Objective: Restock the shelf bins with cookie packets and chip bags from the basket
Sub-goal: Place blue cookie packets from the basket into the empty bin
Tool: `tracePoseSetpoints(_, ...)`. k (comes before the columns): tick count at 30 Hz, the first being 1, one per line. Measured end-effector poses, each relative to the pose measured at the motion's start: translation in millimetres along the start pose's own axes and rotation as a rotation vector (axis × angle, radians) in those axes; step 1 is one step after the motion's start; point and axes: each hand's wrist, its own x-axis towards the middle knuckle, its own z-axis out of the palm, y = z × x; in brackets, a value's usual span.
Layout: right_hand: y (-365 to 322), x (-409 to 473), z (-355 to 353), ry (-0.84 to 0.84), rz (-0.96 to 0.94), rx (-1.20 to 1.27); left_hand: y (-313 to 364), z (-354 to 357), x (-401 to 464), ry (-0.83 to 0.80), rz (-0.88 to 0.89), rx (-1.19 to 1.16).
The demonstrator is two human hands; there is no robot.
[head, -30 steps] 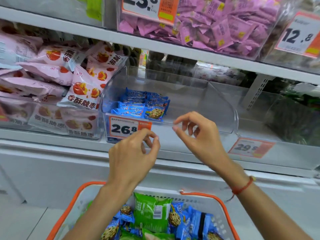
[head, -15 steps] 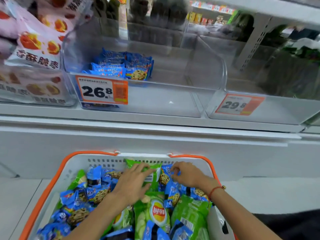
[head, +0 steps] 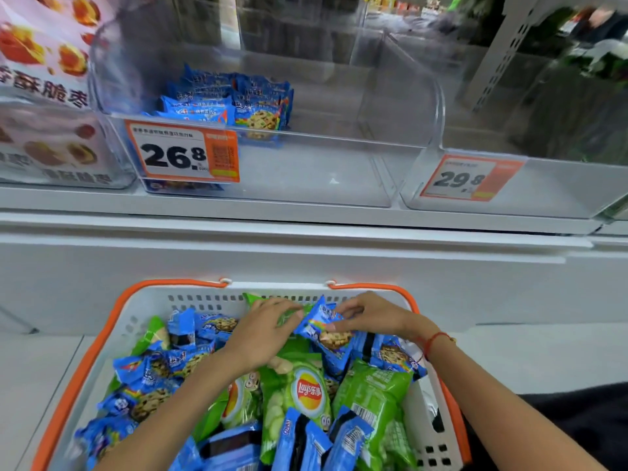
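A blue cookie packet [head: 323, 329] sits raised at the far end of the white basket [head: 421, 433], pinched at its upper end by the right hand [head: 372, 316]. The left hand [head: 263, 333] lies just beside it with straight fingers pressing on a green chip bag [head: 289, 317] near the basket's far wall. More blue cookie packets [head: 153, 375] crowd the basket's left side, and green Lay's chip bags [head: 306, 396] fill the middle and right; the near end of the basket is cut off by the frame.

Above, on the white shelf [head: 306, 215], the clear bin [head: 306, 171] tagged 26.8 [head: 183, 153] holds a small stack of the same cookie packets [head: 234, 100] at its left rear, with open floor across its right part. The neighbouring clear bin [head: 560, 195] tagged 29.8 [head: 470, 178] runs off the right edge, and its contents are blurred. At left, pink snack bags [head: 44, 45] are only partly in view.
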Motion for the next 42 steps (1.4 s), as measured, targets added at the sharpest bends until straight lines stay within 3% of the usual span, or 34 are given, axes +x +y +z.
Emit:
tracePoseSetpoints(4,-38.1,-11.6,-16.3,0.065,-0.151,0.105,27.0,-28.8,2.6,0.01,-0.032,-0.468)
tracePoseSetpoints(6,-56.0,-16.7,-22.4,0.109,-0.209,0.13,34.6,-43.9,5.7,0.062,-0.026,-0.581)
tracePoseSetpoints(20,-167.0,-66.7,-45.6,0.386,-0.64,-0.003,80.0,-138.6,-21.6,0.604,0.331,-0.637)
tracePoseSetpoints(26,-213.9,-76.0,-69.7,0.473,-0.775,-0.05,85.6,-186.2,-23.0,0.792,0.383,-0.381)
tracePoseSetpoints(30,-244.6,-55.2,-110.7,0.503,-0.726,-0.135,63.4,-223.6,-18.9,1.072,0.336,0.131)
tracePoseSetpoints(33,-261.5,-19.7,-136.2,0.559,-0.646,-0.271,43.4,-242.4,-10.1,1.091,0.233,0.447)
tracePoseSetpoints(35,-269.0,6.2,-143.7,0.566,-0.551,-0.409,37.4,-245.6,-6.2,1.041,0.146,0.483)
tracePoseSetpoints(38,-271.5,40.0,-141.4,0.503,-0.393,-0.582,34.2,-243.3,-3.8,1.045,0.158,0.483)
tracePoseSetpoints(42,-268.7,72.5,-122.9,0.455,-0.378,-0.652,31.9,-241.4,-2.7,1.078,0.179,0.457)
